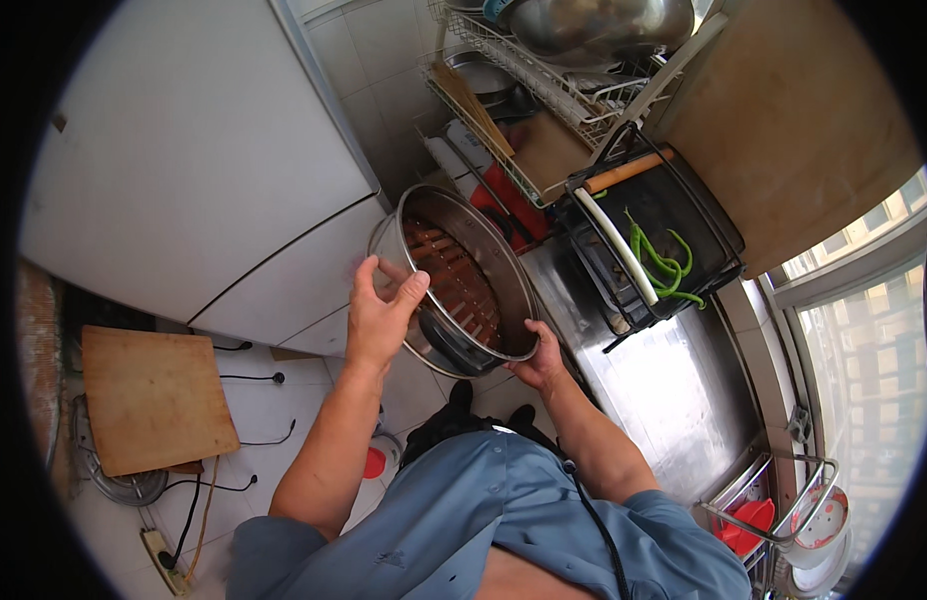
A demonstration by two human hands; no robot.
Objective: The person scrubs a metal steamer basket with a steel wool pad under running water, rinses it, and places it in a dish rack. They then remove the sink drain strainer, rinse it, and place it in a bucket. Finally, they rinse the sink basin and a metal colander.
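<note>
Before me I hold a large round stainless steel steamer pot (pixel 525 289), tilted so that its opening faces up and to the right. Reddish-brown slats or a grid (pixel 452 274) show across its inside; whether they are part of the pot cannot be told. A black side handle (pixel 452 345) sits on the wall nearest me. My left hand (pixel 379 315) is at the left side, thumb at the rim, its other fingers partly hidden. My right hand (pixel 540 358) grips the lower right rim, fingers partly beneath.
A steel counter (pixel 643 382) runs along the right. On it a black rack (pixel 613 322) holds green chillies (pixel 658 259), a white stalk (pixel 617 244) and a rolling pin (pixel 628 171). A wire dish rack (pixel 523 187) stands behind; a white cabinet (pixel 208 150), wooden board (pixel 156 401) and cords (pixel 186 525) are left.
</note>
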